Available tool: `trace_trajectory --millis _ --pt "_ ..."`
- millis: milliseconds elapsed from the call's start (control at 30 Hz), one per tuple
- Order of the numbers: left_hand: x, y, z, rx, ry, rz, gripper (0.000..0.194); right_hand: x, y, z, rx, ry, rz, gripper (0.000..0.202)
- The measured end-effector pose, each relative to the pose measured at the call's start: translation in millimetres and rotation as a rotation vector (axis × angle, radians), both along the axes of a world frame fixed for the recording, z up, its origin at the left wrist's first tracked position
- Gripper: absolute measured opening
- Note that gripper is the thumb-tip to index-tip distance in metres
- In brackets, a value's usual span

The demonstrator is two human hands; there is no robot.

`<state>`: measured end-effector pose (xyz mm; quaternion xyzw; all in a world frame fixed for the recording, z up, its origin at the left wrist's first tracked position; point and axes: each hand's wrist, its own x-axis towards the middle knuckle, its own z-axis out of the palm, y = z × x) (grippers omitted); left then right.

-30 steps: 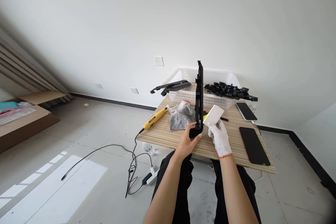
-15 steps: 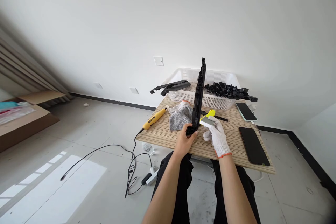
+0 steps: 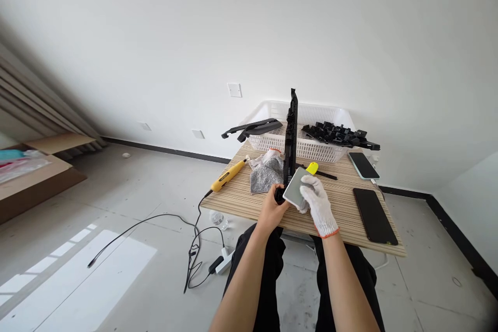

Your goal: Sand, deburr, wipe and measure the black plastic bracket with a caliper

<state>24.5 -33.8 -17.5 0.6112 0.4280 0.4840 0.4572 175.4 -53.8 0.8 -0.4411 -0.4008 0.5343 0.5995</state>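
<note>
My bare left hand (image 3: 273, 208) is closed around the lower end of a long black plastic trim piece (image 3: 290, 137), which stands upright above the table. In my right hand (image 3: 317, 202), which wears a white knit glove with an orange cuff edge, is a flat grey rectangular pad (image 3: 294, 187) with pale edges. The pad tilts beside the foot of the trim piece, close to my left thumb; whether they touch I cannot tell. Behind the pad lies a yellow-handled tool (image 3: 312, 168), partly hidden. A grey cloth (image 3: 266, 176) rests to the left of the trim piece.
A white plastic basket (image 3: 319, 151) at the back bears several black trim pieces (image 3: 338, 134). A yellow corded pen-like tool (image 3: 229, 175) lies at the table's left edge, its cord hanging to the floor. Two phones (image 3: 375, 216) lie on the right. A power strip (image 3: 224, 262) is below.
The pad has moved left toward my left hand and turned, so its broad grey face now shows. The trim piece's top has swung slightly left and stands more upright.
</note>
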Motion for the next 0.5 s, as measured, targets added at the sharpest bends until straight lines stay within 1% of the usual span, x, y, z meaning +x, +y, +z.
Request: trace_trajectory --millis 100,200,300,367,400,467,500 --pt "-1.6 -3.0 2.1 0.009 0.011 -0.073 0.032 -2.0 -0.8 -0.9 -0.037 -0.086 0.039 0.041" --pt "-3.4 -4.2 3.8 0.021 0.020 -0.148 0.028 -1.5 -0.8 0.2 -0.018 -0.071 0.007 0.040" --pt "-3.9 -3.3 3.8 0.055 0.029 -0.170 0.027 -0.4 -1.7 1.5 -0.008 -0.072 0.031 0.042" --pt "-3.3 -3.1 3.9 0.076 0.055 -0.166 0.025 -0.3 -3.1 1.1 -0.010 -0.120 0.048 0.037" --pt "-2.8 -3.4 4.3 0.082 0.071 -0.161 0.024 -0.5 -3.9 0.6 -0.005 -0.140 0.019 0.035" --pt "-2.0 -4.7 5.8 0.089 0.096 -0.158 0.022 -1.4 -5.9 -0.5 0.024 -0.144 -0.100 0.032" --pt "-1.9 -5.5 6.7 0.089 0.101 -0.163 0.022 -1.9 -7.1 -0.7 0.035 -0.138 -0.137 0.031"
